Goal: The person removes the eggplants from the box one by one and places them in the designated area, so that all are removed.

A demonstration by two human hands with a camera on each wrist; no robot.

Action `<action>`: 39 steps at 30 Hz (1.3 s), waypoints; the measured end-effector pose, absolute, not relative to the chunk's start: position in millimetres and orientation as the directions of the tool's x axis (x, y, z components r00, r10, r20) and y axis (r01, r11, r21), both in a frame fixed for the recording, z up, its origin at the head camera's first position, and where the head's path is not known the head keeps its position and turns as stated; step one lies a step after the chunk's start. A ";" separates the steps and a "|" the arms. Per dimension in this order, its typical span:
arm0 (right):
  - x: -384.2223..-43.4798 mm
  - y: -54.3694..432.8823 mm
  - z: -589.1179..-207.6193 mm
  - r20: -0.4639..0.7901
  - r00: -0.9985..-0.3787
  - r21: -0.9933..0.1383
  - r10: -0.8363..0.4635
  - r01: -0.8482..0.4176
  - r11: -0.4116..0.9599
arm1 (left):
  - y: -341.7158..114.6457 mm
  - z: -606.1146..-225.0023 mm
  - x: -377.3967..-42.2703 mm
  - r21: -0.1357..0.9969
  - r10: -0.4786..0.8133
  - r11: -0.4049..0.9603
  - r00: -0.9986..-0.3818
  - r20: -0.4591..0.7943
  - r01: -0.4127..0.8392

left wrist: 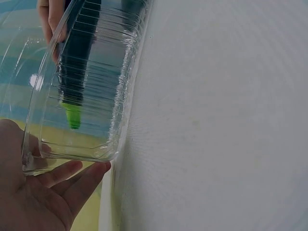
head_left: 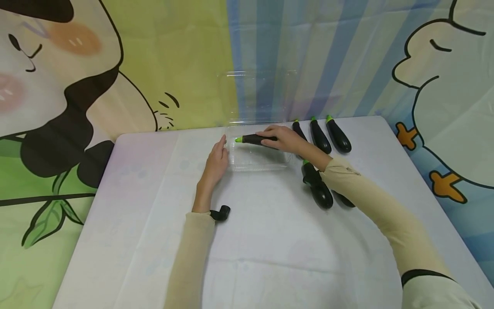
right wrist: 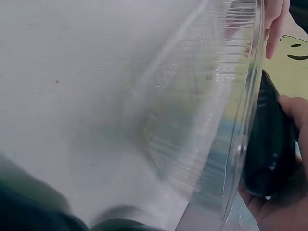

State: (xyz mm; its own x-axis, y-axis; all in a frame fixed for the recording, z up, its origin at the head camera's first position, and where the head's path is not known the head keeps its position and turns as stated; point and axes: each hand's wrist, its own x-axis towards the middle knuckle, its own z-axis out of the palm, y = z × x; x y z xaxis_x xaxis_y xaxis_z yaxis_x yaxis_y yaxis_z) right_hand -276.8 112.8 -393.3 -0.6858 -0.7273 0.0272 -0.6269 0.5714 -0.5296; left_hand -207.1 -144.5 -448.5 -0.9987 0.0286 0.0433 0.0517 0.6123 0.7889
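A clear plastic box [head_left: 258,166] stands on the table with its lid [head_left: 254,75] raised at the back. My right hand [head_left: 283,139] grips a dark eggplant with a bright green stem [head_left: 252,139], held sideways over the box, stem end to the left. In the right wrist view the eggplant's [right wrist: 269,144] rounded end lies against the palm, beside the box rim. My left hand [head_left: 217,163] rests along the left end of the box. The left wrist view shows its fingers [left wrist: 84,185] fairly straight, touching the outside of the plastic.
To the right lie three eggplants in a back row, one of them here [head_left: 339,135]. Nearer, another eggplant [head_left: 322,195] lies beside one partly hidden by the right sleeve [head_left: 370,210]. A printed cloth backdrop [head_left: 193,64] rises behind the white table [head_left: 154,257].
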 end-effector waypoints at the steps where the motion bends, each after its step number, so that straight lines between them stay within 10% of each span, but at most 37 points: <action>1: -275.8 113.8 -392.7 0.027 -0.696 -0.525 -0.718 -0.621 0.582 | -144.5 -448.5 -207.0 0.790 0.027 0.611 -0.999 0.045 0.052; 39: -208.6 223.8 -394.2 0.179 -0.879 -0.562 -0.442 -0.460 0.687 | -144.7 -449.3 -205.8 0.785 0.032 0.615 -0.997 0.068 0.073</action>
